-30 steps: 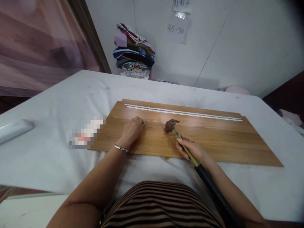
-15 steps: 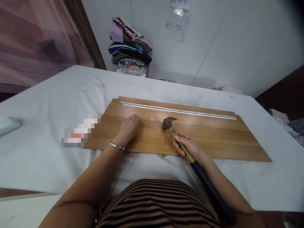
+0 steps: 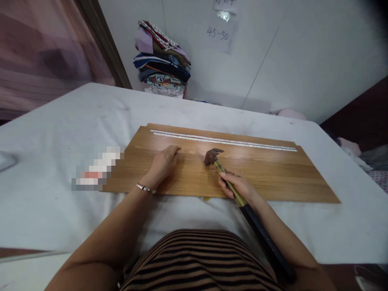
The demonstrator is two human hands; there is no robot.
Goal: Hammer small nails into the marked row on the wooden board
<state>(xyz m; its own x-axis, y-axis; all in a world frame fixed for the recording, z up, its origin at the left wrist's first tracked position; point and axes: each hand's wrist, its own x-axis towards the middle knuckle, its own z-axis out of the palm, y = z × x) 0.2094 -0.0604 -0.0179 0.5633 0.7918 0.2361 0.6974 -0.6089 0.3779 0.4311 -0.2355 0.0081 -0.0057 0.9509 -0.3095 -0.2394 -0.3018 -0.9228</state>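
In my right hand is a claw hammer, gripped by the yellowish part of its handle near the head. The handle's black lower part runs back along my forearm. Its rusty brown head is just over the middle of a wooden board. Over the board's left half, my left hand has its fingers drawn together, the index fingertip pointing right. Whatever is between those fingers is hidden. Two thin white printed strips lie lengthwise near the board's far edge. Several tiny dark marks show right of the hammer head.
The board rests on a table with a white cover. Left of the board is a pixelated item, and a whitish object sits at the far left. Folded clothes are stacked behind the table, against the wall.
The small shiny metal piece at my left fingertips no longer shows; the index finger now points farther out. My right hand keeps its hold on the hammer. The view has shifted slightly.
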